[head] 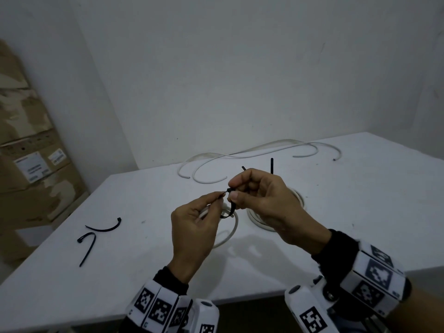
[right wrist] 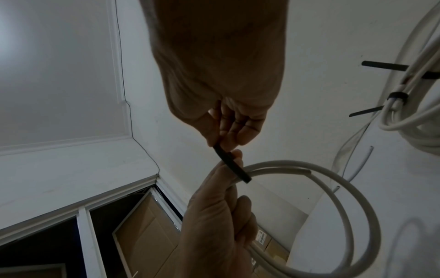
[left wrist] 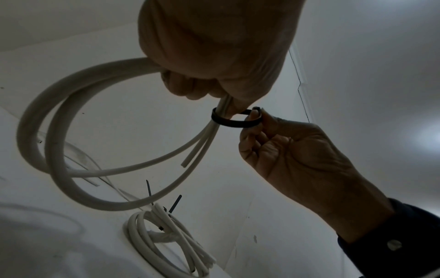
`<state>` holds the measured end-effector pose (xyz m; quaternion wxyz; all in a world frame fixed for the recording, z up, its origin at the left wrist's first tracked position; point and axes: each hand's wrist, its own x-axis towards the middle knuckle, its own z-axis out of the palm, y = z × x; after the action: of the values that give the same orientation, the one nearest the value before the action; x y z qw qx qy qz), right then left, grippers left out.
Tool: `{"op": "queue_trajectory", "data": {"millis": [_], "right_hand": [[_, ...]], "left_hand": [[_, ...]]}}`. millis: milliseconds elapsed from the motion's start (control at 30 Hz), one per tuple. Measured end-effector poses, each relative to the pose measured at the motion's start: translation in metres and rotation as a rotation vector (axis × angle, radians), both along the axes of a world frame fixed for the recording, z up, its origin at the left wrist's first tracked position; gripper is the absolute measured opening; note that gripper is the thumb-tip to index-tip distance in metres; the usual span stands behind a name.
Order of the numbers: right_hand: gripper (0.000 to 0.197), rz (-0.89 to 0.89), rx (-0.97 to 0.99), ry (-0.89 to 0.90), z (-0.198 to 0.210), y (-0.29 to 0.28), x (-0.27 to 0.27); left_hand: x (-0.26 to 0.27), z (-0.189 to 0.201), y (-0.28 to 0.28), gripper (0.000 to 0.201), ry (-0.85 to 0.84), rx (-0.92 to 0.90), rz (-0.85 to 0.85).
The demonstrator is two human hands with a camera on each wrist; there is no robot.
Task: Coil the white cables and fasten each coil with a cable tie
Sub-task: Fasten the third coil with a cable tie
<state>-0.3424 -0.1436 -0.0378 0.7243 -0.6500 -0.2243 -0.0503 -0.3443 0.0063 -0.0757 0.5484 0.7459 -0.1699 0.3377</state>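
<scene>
Above the white table [head: 120, 272], a black cable tie [left wrist: 234, 123] is pinched by the right hand [head: 266, 205] and left hand [head: 192, 229], looped round a white cable coil [left wrist: 71, 131] held by the left.

We see a white coil [head: 230, 227] held above the table, its strands gathered at the top, where a black tie [left wrist: 234, 120] loops loosely round them, its head and tail meeting between the fingertips. A second coil [left wrist: 164, 242] lies flat on the table just beside it, already bound with ties [right wrist: 396, 96] whose tails stick out. Loose cables [head: 259, 156] sprawl uncoiled at the far edge. Two spare ties [head: 96, 236] lie curved on the left, near each other.
</scene>
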Motion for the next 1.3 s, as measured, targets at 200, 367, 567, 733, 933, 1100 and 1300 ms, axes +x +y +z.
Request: {"op": "queue_trajectory", "data": {"millis": [200, 367, 567, 733, 933, 1100, 1300], "right_hand": [[0.017, 0.002, -0.005, 0.025, 0.0, -0.002, -0.001], [0.016, -0.017, -0.025, 0.026, 0.0, -0.004, -0.002], [0.014, -0.024, -0.152, 0.064, -0.002, -0.008, 0.001], [0.016, -0.04, -0.176, 0.052, -0.002, -0.01, 0.001], [0.014, -0.047, -0.214, 0.012, -0.009, -0.007, 0.001], [0.008, -0.145, -0.311, -0.137, -0.011, -0.008, 0.005], [0.011, -0.195, -0.406, -0.213, 0.0, -0.012, 0.015]], "left_hand": [[0.001, -0.003, 0.0, 0.028, -0.023, 0.025, 0.004], [0.002, -0.004, -0.002, 0.026, -0.017, 0.034, 0.0], [0.001, -0.006, -0.002, 0.026, -0.018, 0.085, 0.008], [0.001, -0.006, -0.002, 0.021, -0.037, 0.117, 0.032], [0.0, -0.006, -0.008, 0.022, -0.005, 0.104, -0.006], [-0.005, 0.004, -0.008, 0.028, 0.074, 0.091, -0.071], [-0.005, 0.012, -0.003, 0.026, 0.456, -0.178, -0.312]]}}
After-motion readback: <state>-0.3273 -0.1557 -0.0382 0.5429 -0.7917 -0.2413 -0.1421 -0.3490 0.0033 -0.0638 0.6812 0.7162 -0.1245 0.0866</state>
